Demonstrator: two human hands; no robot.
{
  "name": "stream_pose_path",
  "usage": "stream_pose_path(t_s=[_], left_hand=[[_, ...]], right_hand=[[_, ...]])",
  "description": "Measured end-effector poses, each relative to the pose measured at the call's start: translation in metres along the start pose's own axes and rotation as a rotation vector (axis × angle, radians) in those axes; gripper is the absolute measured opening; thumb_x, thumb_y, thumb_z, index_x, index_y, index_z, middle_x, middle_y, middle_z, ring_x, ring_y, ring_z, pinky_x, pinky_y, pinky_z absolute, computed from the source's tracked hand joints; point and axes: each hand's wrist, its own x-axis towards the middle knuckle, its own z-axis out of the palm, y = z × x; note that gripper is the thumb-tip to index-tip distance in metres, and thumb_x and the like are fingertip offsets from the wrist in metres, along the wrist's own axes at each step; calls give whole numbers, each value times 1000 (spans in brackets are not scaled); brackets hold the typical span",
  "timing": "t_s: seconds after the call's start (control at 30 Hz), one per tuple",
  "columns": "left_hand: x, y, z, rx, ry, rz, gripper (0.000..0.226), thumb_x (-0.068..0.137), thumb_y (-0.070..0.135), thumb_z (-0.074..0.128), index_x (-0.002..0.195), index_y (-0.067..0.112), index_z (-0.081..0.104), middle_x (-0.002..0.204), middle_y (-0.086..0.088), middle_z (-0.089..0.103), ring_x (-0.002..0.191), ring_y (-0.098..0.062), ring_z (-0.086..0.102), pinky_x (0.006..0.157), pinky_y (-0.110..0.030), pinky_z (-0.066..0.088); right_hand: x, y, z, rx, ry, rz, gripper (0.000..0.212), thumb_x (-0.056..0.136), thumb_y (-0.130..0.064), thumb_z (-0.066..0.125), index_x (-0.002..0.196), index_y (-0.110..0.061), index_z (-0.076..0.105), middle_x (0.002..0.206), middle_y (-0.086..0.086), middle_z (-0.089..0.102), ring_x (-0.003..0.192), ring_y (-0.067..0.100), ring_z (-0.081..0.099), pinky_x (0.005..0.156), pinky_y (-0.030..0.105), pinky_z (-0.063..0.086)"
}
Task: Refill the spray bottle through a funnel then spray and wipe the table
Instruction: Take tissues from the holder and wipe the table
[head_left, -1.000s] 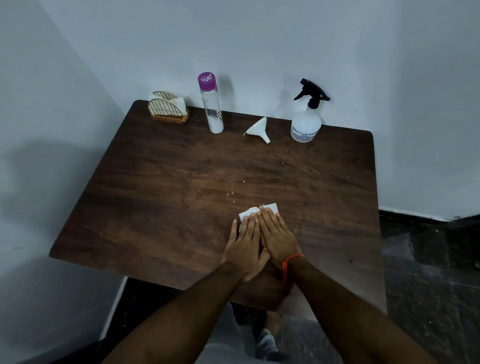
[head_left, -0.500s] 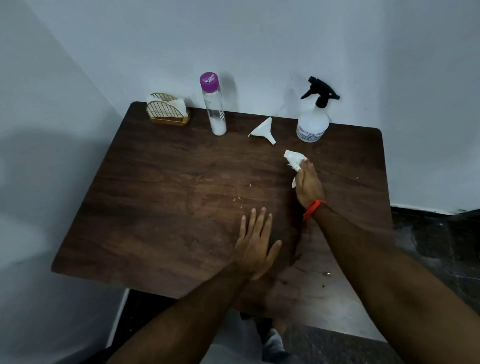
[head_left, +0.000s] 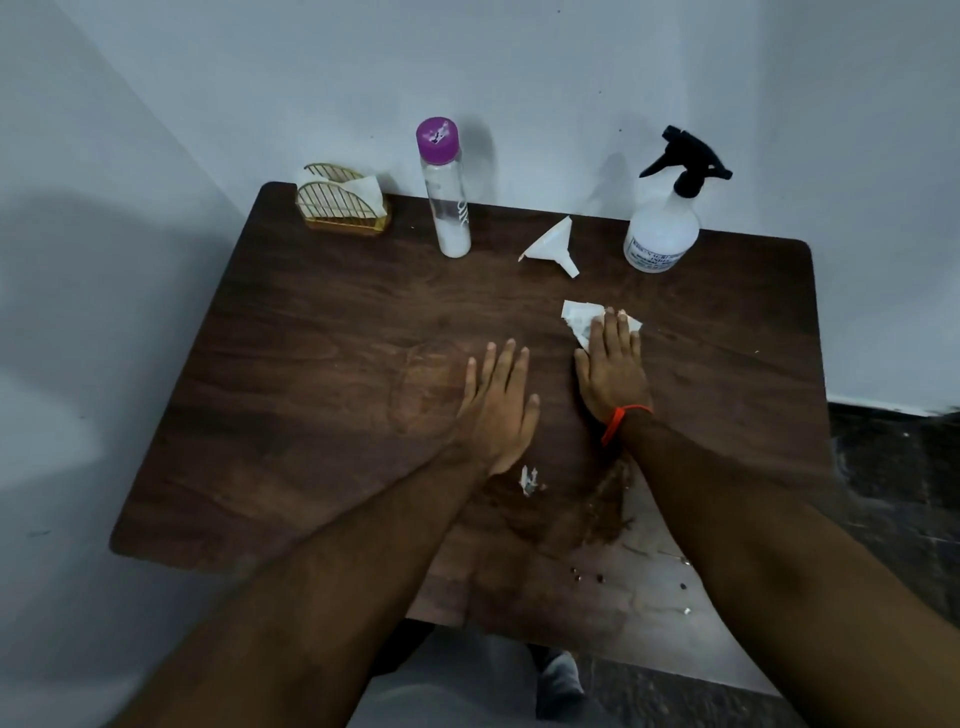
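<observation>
My right hand lies flat on a white tissue and presses it onto the dark wooden table, right of centre. My left hand rests flat on the table beside it, fingers spread, holding nothing. The spray bottle with its black trigger head stands at the back right. A white funnel lies on its side left of the bottle. A clear bottle with a purple cap stands upright at the back, left of the funnel.
A gold wire napkin holder with white napkins sits at the back left corner. A torn tissue scrap lies near my left wrist, with small crumbs toward the near right edge. Walls close the back and left sides.
My right hand carried the tissue from under both hands out to the far right, then went from a loose grip to pressing it flat. The left hand stayed on the table.
</observation>
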Motion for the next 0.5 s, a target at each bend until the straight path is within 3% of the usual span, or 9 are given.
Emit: stream_pose_path(t_s=[0.2,0.37,0.5], left_hand=[[-14,-5,5,-69,60,-60,69,92,44,16,154,14,20,164,-5,14,152,-21,0,123,-48,-1],[-31,-17,5,-89,73,-95,68,93,43,16,155,14,19,164,-3,12,152,-18,-3,122,-49,-2],[-48,-21,6,-81,68,-148,72,91,47,13,154,13,21,163,-2,15,152,-17,-1,122,-45,-5]], right_hand=[[-26,-51,19,-38,-81,-338,69,98,-42,11,154,-2,16,163,18,9,152,31,2,122,50,13],[-65,-89,40,-63,-53,-604,70,101,-41,33,155,-9,3,164,14,3,152,31,-2,123,48,11],[-83,-85,41,-89,-78,-764,64,102,-38,28,155,-8,11,163,14,13,152,32,-1,123,49,10]])
